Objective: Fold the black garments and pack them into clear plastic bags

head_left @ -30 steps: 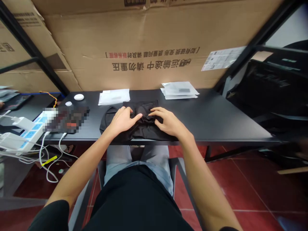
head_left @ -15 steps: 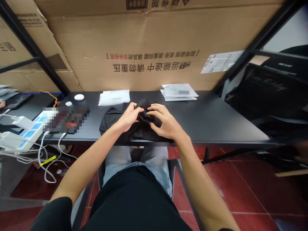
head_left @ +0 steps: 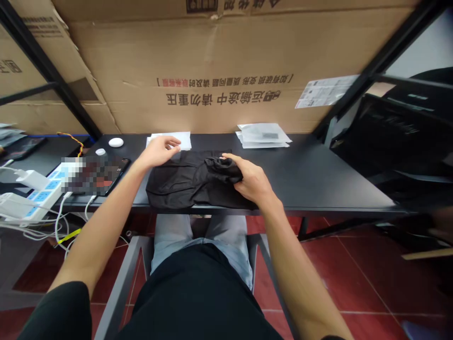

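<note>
Black cloth (head_left: pixel 173 186): is lying rumpled along the near edge of the tabletop (head_left: pixel 325 174), left of that edge's middle; its dark folds are merging, so its shape and openings are hard to make out.
Right hand (head_left: pixel 253 179): is clamping a raised bunch at the cloth's right side; the folds are hiding most of its fingertips.
Left hand (head_left: pixel 161 150): is hovering apart from the right hand, fingers loosely curled and parted, toward the far edge; whether it is touching anything beneath cannot be told.
Left white packets (head_left: pixel 184 140): are lying by the far edge, left of its middle, partly hidden by the left hand; their count and contents are unclear.
Right white packets (head_left: pixel 264 134): are lying stacked by the far edge, right of its middle; a dark patch is showing dimly on top.
White oval case (head_left: pixel 116 142): is sitting near the far left corner.
Phone (head_left: pixel 123 166): is lying by the left edge, mostly masked by pixel blocks, which are also covering part of the power strip (head_left: pixel 46 196).
Cardboard (head_left: pixel 219 52): is standing behind the far edge, its print upside down and its top cut off by the frame.
</note>
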